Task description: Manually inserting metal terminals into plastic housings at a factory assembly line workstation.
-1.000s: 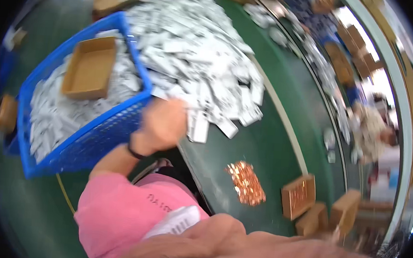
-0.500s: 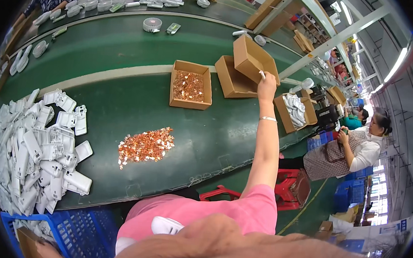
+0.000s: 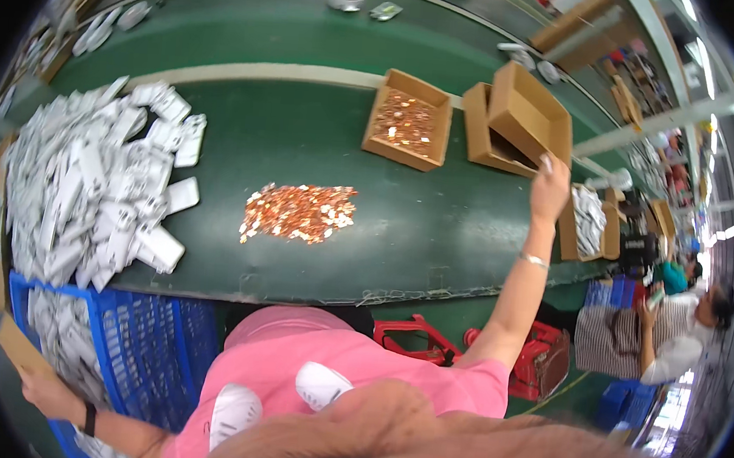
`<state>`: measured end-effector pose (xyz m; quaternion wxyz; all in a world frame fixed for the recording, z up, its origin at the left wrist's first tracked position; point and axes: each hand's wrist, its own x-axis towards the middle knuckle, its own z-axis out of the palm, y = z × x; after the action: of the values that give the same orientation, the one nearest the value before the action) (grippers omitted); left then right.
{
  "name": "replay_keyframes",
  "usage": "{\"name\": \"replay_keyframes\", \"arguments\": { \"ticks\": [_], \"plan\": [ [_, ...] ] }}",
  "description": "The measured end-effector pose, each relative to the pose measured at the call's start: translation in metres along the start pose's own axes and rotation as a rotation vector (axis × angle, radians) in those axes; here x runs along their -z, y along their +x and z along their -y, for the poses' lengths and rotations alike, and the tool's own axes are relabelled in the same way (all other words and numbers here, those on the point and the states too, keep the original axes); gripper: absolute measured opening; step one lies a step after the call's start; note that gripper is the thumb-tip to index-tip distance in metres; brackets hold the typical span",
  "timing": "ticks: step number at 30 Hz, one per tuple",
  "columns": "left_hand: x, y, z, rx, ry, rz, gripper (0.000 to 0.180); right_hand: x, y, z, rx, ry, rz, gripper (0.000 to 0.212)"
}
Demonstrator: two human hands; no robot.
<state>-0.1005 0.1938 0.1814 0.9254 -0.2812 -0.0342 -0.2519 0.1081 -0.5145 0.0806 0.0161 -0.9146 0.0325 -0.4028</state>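
Down at the bottom left, the person's left hand (image 3: 47,394) is curled around the edge of a flat brown cardboard piece (image 3: 20,347), right beside the blue plastic crate (image 3: 133,345) full of white packets. The fingers are mostly tucked behind the cardboard, so how tight the grip is can't be told. The crate's lower part is cut off by the picture's rim.

Farther out, on the green table (image 3: 435,225), there's a loose heap of small copper-coloured bits (image 3: 298,211) and a big pile of white packets (image 3: 98,185) on the left.

The right hand (image 3: 550,189) is stretched way out, fingers together, gripping the near wall of an empty cardboard box (image 3: 530,113). That box sits tilted, open side facing the camera, long axis running roughly left to right, probably propped in another tray (image 3: 486,139). Just to its left is a box of copper bits (image 3: 409,120).
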Motion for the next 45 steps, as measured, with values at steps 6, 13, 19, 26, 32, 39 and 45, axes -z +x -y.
{"name": "replay_keyframes", "arguments": {
  "ticks": [6,13,19,26,32,39,45],
  "plan": [
    [-0.027,-0.024,-0.039,1.022,-1.298,0.542,0.033,0.014,-0.052,0.041,-0.126,0.401,0.021,0.015],
    [0.103,0.209,-0.051,0.968,-2.503,-0.230,0.032,0.060,-0.126,0.117,-0.115,0.479,0.125,0.017],
    [0.195,0.256,-0.100,0.375,-2.753,-0.417,0.025,0.087,-0.172,0.138,-0.096,0.421,0.190,0.016],
    [0.189,0.223,-0.085,0.335,-2.845,-0.495,0.022,0.090,-0.179,0.163,-0.294,0.545,0.261,0.019],
    [0.161,0.191,-0.059,0.406,-2.833,-0.276,0.050,0.083,-0.152,0.208,0.045,0.573,0.088,0.018],
    [0.162,0.099,-0.068,0.648,-2.613,-0.011,0.041,0.074,-0.150,0.222,-0.134,0.834,0.028,0.032],
    [0.151,0.042,-0.085,0.779,-2.462,0.111,0.043,0.061,-0.164,0.219,-0.264,1.003,0.251,0.037]
  ]
}}
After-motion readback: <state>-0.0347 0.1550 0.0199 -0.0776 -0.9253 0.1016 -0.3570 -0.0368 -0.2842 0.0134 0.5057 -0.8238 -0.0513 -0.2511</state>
